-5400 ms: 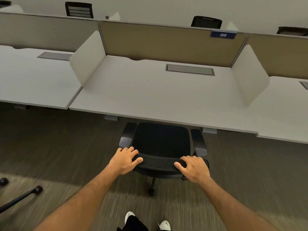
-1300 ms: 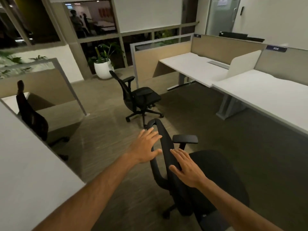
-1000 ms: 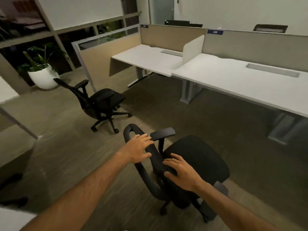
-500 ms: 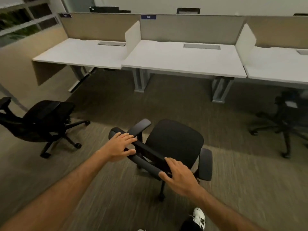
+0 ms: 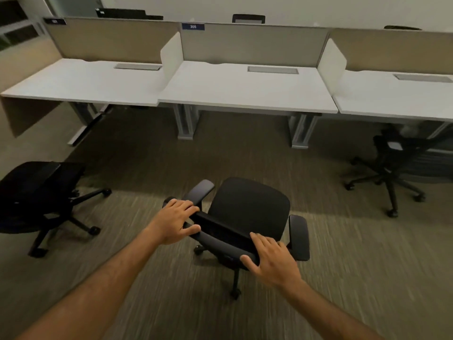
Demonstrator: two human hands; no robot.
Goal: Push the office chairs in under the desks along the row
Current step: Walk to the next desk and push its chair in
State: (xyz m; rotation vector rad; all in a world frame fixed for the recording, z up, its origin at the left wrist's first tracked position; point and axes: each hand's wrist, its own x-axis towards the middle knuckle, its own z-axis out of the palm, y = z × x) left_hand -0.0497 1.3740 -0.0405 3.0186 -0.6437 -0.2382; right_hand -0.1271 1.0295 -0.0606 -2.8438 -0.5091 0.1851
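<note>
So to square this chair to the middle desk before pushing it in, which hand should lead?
Probably the right hand: its end of the chair backrest sits farther from the middle desk than the left hand, so it needs more push.

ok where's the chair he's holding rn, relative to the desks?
In the head view the held chair stands centre frame on the carpet, out in the aisle facing the middle desk, clear of its edge. Left hand and right hand grip its backrest top.
</note>
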